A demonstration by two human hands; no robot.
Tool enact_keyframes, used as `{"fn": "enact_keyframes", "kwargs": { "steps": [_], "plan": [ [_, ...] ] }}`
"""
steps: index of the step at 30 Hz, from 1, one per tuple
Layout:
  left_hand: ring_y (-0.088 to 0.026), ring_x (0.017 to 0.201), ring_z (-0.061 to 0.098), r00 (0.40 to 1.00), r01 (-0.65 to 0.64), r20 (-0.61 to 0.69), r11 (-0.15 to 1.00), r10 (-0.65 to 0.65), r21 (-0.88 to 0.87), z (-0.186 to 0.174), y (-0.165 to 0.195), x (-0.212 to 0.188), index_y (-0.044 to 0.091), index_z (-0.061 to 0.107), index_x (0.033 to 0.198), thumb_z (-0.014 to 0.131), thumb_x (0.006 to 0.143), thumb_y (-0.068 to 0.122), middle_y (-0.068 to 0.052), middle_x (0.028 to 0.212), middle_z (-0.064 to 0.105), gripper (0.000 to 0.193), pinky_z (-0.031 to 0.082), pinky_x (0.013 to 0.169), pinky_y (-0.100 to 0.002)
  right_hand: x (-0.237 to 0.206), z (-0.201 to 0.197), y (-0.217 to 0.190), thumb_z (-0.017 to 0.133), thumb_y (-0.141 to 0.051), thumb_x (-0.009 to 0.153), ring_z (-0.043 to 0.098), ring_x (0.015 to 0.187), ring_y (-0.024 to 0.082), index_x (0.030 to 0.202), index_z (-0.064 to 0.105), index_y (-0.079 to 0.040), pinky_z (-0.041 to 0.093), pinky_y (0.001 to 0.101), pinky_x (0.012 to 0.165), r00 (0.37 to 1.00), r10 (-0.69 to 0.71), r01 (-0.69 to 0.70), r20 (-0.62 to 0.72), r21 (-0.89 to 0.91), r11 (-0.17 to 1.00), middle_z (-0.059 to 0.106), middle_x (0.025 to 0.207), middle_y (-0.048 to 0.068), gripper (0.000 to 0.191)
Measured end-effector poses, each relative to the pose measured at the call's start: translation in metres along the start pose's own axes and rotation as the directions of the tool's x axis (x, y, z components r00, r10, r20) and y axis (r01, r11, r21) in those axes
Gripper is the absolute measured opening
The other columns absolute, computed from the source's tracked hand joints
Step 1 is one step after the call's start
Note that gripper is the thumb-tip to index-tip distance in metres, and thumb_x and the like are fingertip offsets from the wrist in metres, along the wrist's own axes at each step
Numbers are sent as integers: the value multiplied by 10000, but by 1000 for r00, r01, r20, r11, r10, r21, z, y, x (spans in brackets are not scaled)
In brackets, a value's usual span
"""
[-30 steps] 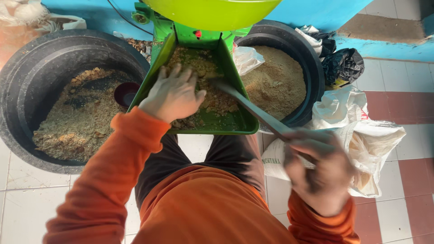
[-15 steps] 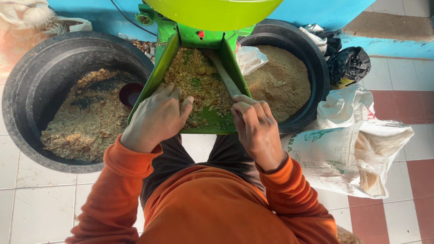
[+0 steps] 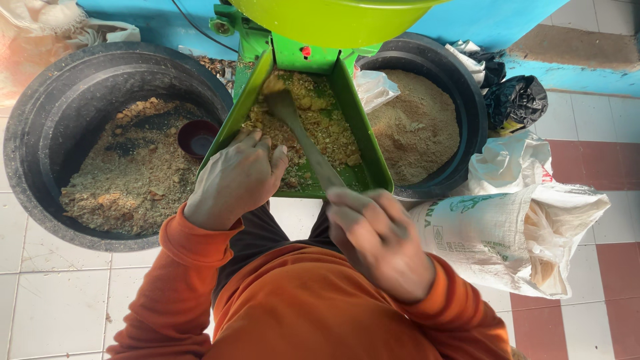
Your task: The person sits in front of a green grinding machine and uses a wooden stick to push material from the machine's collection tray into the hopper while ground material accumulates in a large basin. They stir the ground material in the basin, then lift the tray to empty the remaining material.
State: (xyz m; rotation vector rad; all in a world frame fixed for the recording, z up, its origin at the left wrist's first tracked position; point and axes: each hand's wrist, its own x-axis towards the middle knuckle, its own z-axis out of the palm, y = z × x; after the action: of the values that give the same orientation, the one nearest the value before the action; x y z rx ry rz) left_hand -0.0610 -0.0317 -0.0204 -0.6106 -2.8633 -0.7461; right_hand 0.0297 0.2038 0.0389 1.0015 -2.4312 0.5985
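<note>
Wooden paddle [image 3: 300, 137]: long, flat, pale, blade end up at the chute's top end, buried in the feed, handle running down past the lower right edge. Right hand [image 3: 380, 243] fingers curled around the handle end. Left hand [image 3: 237, 177] rests at the lower left edge of the green chute [image 3: 370, 150], fingers bent loosely on the crumbly yellow-brown mash [image 3: 320, 123], holding nothing. Two black tubs: left tub [image 3: 40, 133] coarse mix plus one small dark red bowl [image 3: 198, 138]; right tub [image 3: 460, 100] fine meal. One white woven sack [image 3: 493, 233] at right, one black bag [image 3: 517, 100] behind.
</note>
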Motion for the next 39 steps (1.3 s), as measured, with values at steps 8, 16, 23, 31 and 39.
{"fn": "enact_keyframes", "kwargs": {
  "steps": [8,16,23,31,39],
  "plan": [
    [-411,1059,658,998,46,39,999,-46,-12,2,-2,0,-68,707,985,481,1041,320,-258,1086,707,453,522,915,-497,32,51,20,770,32,923,642,883,241,1140,576,-7,541,330,776,992,70,-78,-108,-64,995,673,1228,139,294],
    [-403,1017,683,1000,16,3,999,-16,-29,1,-3,-2,-63,707,936,485,1038,296,-252,1030,718,435,547,899,-467,-11,-7,0,773,68,895,670,940,244,1111,574,-31,561,344,816,961,164,-178,-225,-43,983,704,1160,125,310],
    [-408,1000,678,1000,-18,-22,999,17,-35,-1,-2,-1,-55,708,912,498,1023,275,-247,1007,719,407,541,886,-479,7,3,2,781,67,853,677,939,264,1114,591,-15,550,363,815,994,43,-55,-104,-110,992,692,1187,144,333],
    [-377,957,678,999,41,23,998,-39,-53,-2,-1,-1,-50,701,939,496,1014,280,-218,999,711,396,543,871,-469,6,-10,2,753,98,858,669,940,247,1115,579,-32,564,336,814,968,20,-47,-249,-100,994,677,1185,98,336],
    [-378,940,676,999,38,40,998,-36,-44,-3,1,2,-41,712,903,496,1010,274,-202,968,715,397,528,865,-491,3,33,32,786,62,867,646,938,258,1135,595,-21,552,349,827,981,94,-109,-168,-86,990,691,1197,94,339]
  ]
}}
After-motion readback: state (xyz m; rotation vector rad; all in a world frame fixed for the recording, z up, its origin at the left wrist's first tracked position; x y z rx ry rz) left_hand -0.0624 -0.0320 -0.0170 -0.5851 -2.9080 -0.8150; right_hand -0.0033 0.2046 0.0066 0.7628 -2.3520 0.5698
